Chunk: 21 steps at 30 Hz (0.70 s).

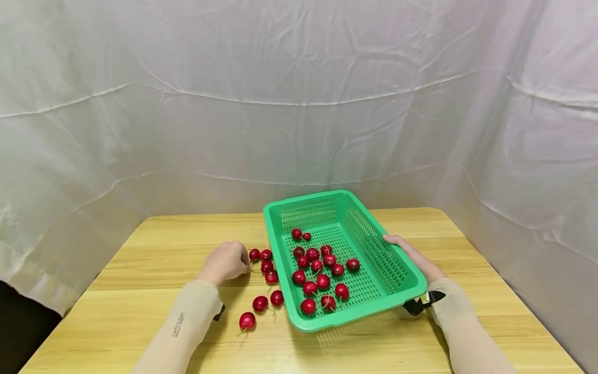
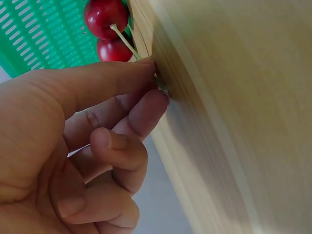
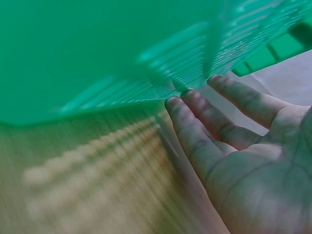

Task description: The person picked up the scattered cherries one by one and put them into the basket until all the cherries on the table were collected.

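At the left of the green plastic basket (image 1: pixel 357 315), my left hand (image 1: pixel 226 261) reaches down to the loose cherries. Thumb and fingertips pinch a thin green cherry stem (image 2: pixel 127 45), which overlaps a red cherry (image 2: pixel 103 18) in the left wrist view. Its other fingers curl loosely. My right hand (image 1: pixel 411 254) holds the basket's right side, one digit showing over the rim. From below, in the right wrist view, extended fingers (image 3: pixel 195 131) meet the slotted underside; the thumb is hidden there. The basket tilts, its right side raised, with several cherries (image 1: pixel 323 281) inside.
Several more cherries (image 1: pixel 260 304) with stems lie on the wooden table (image 1: pixel 154 259), along the basket's left side and toward the front. White cloth (image 1: pixel 299 140) hangs behind the table and on both sides.
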{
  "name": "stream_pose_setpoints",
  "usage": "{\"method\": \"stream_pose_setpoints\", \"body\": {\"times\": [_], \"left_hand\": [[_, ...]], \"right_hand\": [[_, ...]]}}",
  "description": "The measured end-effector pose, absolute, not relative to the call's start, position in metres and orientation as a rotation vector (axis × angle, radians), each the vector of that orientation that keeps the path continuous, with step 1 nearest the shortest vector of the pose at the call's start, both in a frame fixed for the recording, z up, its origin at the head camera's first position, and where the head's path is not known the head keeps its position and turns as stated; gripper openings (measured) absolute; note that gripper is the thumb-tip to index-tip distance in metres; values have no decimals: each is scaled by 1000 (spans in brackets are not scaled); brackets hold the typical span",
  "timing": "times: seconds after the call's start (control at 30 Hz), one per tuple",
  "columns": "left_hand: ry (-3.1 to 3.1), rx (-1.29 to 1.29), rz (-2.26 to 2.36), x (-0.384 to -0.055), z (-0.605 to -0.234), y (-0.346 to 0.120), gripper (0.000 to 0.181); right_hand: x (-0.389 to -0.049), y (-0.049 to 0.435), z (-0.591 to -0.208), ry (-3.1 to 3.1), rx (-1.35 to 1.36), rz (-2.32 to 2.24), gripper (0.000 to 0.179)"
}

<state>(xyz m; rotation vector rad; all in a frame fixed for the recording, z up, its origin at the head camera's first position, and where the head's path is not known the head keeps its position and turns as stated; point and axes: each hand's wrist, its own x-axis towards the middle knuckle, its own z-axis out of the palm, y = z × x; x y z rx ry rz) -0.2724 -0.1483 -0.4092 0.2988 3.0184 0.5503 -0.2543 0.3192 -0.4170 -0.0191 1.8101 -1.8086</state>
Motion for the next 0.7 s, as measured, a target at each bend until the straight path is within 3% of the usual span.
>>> {"method": "stream_pose_setpoints", "body": {"times": [0.7], "left_hand": [[3038,353,565,-273,-409,-153,17]], "right_hand": [[-254,320,-416,1796,-53,-1806,86]]}}
